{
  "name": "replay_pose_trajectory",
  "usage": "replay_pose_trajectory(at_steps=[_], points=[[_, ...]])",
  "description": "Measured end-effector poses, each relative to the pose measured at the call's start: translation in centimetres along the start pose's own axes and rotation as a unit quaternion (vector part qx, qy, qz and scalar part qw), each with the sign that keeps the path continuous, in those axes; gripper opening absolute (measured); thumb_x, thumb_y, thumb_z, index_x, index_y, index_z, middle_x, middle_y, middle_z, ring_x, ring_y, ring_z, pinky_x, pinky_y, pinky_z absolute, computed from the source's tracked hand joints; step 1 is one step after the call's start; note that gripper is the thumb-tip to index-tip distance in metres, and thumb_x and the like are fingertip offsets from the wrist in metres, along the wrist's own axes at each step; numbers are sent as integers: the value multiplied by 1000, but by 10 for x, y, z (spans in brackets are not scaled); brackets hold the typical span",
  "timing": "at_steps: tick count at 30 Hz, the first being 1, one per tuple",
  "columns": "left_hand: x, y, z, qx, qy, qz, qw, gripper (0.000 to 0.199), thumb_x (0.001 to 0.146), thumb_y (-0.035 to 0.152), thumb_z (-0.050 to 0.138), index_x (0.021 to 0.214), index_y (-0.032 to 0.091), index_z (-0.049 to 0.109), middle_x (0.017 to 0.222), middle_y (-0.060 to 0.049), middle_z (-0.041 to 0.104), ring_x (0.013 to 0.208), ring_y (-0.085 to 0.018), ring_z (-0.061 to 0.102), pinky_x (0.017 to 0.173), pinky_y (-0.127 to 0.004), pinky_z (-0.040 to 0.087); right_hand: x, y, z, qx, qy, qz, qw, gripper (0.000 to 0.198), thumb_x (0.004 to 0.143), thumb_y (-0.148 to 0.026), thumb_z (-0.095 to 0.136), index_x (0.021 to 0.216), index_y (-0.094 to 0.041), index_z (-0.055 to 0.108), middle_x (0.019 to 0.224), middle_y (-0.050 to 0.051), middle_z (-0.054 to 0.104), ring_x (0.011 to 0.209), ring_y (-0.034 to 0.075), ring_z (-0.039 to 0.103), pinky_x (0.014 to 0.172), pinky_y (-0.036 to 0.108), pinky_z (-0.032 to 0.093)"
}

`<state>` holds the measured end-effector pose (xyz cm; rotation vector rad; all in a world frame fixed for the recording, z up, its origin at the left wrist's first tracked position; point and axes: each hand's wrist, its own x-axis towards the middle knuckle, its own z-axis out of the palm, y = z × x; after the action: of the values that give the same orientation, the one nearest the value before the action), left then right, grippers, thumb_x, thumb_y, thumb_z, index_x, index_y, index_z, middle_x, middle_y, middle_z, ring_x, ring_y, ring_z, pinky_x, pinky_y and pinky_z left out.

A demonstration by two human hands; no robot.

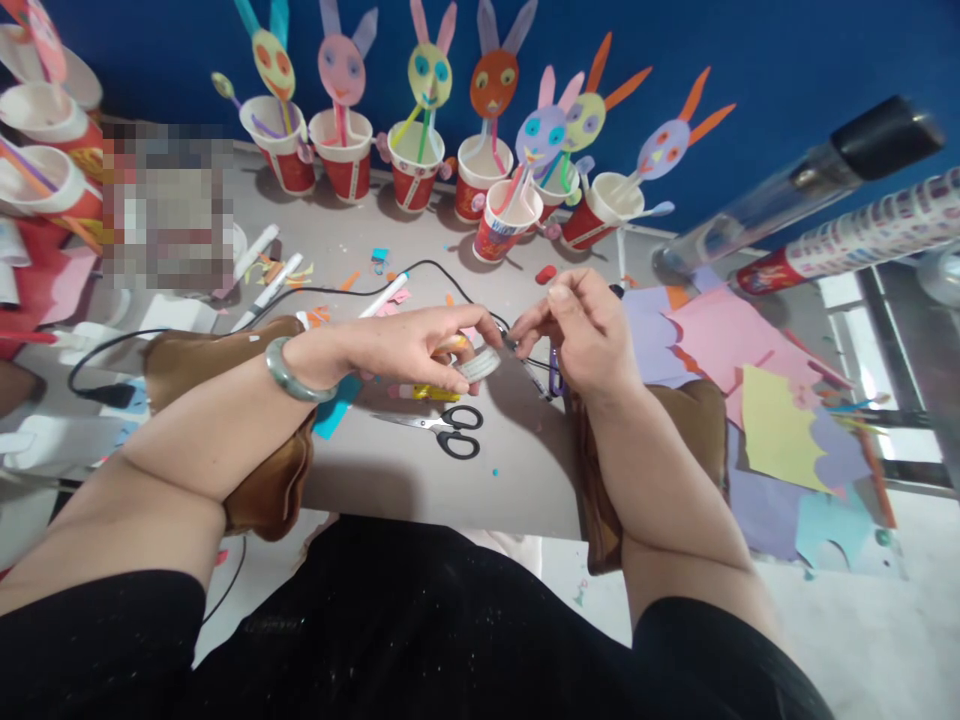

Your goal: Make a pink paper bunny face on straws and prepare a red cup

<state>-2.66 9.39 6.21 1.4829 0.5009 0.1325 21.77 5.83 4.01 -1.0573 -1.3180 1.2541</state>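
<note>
Having my forearms above two brown pads point(274, 488), one at each side, I think they serve for resting the arms, though I cannot tell how much weight they take. Just past the near edge of the table point(517, 490) lie black-handled scissors point(442, 424), their loops turned to the right, perhaps left so for an easy grasp. A little farther, my left hand point(412, 340) has thumb and fingers curled around a roll of tape point(484, 368). I believe the roll is carried low in this way to leave the forefinger free. This forefinger stretches toward a small dark thing point(511, 343), at which the fingertips of my right hand point(589, 335) are pressed together; they seem to pinch it, but it is too blurred to name. So the roll is under my left fingers, just to the left of the right fingertips. Beyond the hands lies a white marker point(385, 294). Farthest, near the blue wall point(787, 60), red-and-white cups point(346, 172) with paper rabbit faces point(342, 68) stand in an uneven row, probably there to be away from my elbows.
</note>
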Motion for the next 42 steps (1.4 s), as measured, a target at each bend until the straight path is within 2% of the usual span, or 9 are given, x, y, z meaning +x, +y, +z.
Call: replay_pose_trajectory(at_steps=[2,4,8,11,17,28,32,35,42], points=[[1,1,3,-3,3,-14,1000,48,79,29,83,120,24,57,85,-1,71,62,-11,67,46,-17,44,-1,0,2,-22,11,-12,1000,45,90,-64,72,91,-28,46,62,-7,69,51,15,68,52,29,57],[2,4,7,-8,31,-25,999,42,80,35,83,112,23,58,78,2,70,53,-8,61,44,-16,41,-2,0,3,-30,18,-19,999,43,91,-62,72,91,-27,48,60,-7,68,47,14,65,51,28,55],[5,9,15,-12,91,-52,994,27,92,43,71,101,21,58,69,3,69,40,-3,45,40,-15,36,-2,2,4,-20,31,-26,999,42,89,-60,75,88,-25,52,59,-7,68,44,12,62,48,27,52],[6,9,14,-17,83,-58,995,24,94,38,69,107,20,60,72,1,72,40,-3,45,39,-15,34,-1,3,2,-31,38,-18,999,44,87,-63,76,87,-24,54,62,-6,69,46,12,62,51,27,53],[5,8,9,-39,58,-47,996,36,88,35,74,118,16,67,75,-3,76,39,-3,46,39,-16,34,0,4,1,-43,23,9,999,46,85,-66,75,86,-25,53,66,-4,70,49,12,62,54,29,56],[3,12,9,-69,42,-73,994,28,82,28,78,107,17,69,75,-4,77,37,-3,42,36,-16,35,-4,-6,5,23,5,54,998,49,82,-64,80,84,-25,51,72,-1,75,51,12,65,51,26,56],[5,14,13,-44,82,-106,990,23,82,25,72,105,20,69,82,-4,79,38,-3,44,35,-15,33,-5,-9,6,18,4,47,999,49,82,-64,80,85,-26,50,77,-1,77,51,12,66,51,27,56],[7,16,16,-9,133,-128,983,20,85,25,67,104,21,68,84,-3,79,38,-3,41,34,-14,31,-7,-10,7,15,11,35,999,49,83,-65,79,86,-26,50,79,0,79,50,12,66,51,27,57],[11,12,18,35,195,-96,975,17,88,28,64,101,19,69,80,-2,77,40,-3,43,39,-14,35,-13,-16,11,1,13,-4,1000,46,86,-63,77,87,-26,50,85,2,80,53,14,68,56,31,60]])
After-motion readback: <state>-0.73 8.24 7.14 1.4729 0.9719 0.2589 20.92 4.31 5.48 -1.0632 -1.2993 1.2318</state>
